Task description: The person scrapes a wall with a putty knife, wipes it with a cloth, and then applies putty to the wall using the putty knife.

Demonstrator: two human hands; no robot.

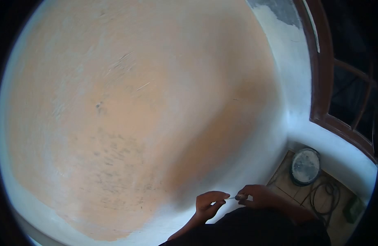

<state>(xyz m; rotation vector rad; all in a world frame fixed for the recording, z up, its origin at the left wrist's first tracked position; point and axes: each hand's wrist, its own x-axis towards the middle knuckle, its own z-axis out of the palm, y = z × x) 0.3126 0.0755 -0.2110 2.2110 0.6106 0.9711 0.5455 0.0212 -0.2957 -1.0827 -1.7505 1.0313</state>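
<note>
My left hand (208, 204) is closed in a pinch near the bottom middle, in front of the wall. Between its fingertips and those of my right hand (256, 196) runs a thin whitish stick-like piece (231, 198). The fingers of my right hand are also pinched, around the other end of it. The piece is too small for me to tell its kind. Both hands are close together at chest level, just beyond my dark shirt (254, 229).
A wall (156, 102) with a large orange-tan patch, scratches and dark marks fills most of the view. At right stand a brown window frame (322, 82) and, on the tiled floor, a bucket with a whitish top (305, 166), a coiled cable (326, 201) and a green object (353, 209).
</note>
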